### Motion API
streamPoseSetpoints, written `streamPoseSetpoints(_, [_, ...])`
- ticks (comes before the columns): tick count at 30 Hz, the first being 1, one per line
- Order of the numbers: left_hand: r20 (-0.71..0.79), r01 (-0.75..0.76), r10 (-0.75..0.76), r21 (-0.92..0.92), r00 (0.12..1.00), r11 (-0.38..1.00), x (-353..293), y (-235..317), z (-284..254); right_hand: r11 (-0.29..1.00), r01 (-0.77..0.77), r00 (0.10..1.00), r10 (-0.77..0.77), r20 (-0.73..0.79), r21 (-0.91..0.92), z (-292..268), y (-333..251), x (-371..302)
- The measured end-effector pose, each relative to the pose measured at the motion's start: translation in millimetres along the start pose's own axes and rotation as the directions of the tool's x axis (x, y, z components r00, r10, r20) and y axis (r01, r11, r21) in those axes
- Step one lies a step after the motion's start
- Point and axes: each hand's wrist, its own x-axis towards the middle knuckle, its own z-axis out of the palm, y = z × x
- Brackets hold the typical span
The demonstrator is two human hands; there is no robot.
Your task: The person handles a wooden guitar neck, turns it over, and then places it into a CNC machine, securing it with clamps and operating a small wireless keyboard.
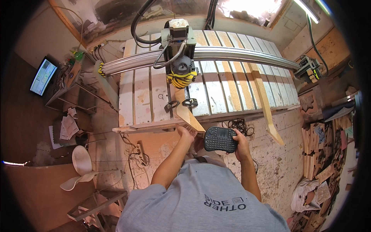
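Note:
A black mini keyboard (220, 139) with a small touchpad is held by its right end in my right hand (242, 145). My left hand (186, 132) is at the near end of a pale wooden board (188, 118), with the fingers partly hidden beneath it; it seems to grip the board's edge. The board sticks out past the table's front edge. Two black clamps (189, 102) sit on either side of it. Above its far part hangs the spindle head (181, 75) of a CNC router, wrapped in yellow-and-black striped material.
The slotted machine table (201, 102) lies under a metal gantry rail (247, 55). A long wooden strip (264, 98) overhangs its front right. A monitor (44, 76) stands far left, a white chair (82, 160) lower left. Wood offcuts (311, 154) pile up at right; cables (241, 125) hang under the table.

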Motion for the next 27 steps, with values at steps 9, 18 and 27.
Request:
streamPoseSetpoints(9, [0.075,0.009,-0.024,0.196,0.997,0.980,10.4,16.6,-41.0,0.993,-0.001,0.999,-0.004,0.048,0.119,0.5,3.5,-0.1])
streamPoseSetpoints(18, [0.288,-0.035,-0.073,0.352,0.955,0.935,-8.4,25.0,-73.5,0.983,-0.031,0.998,0.021,0.060,0.179,6.8,21.4,3.8])
streamPoseSetpoints(27, [0.513,-0.195,0.019,0.292,0.858,0.936,-37.6,49.0,0.2,0.990,-0.015,0.997,0.005,0.075,0.140,7.6,25.5,2.7])
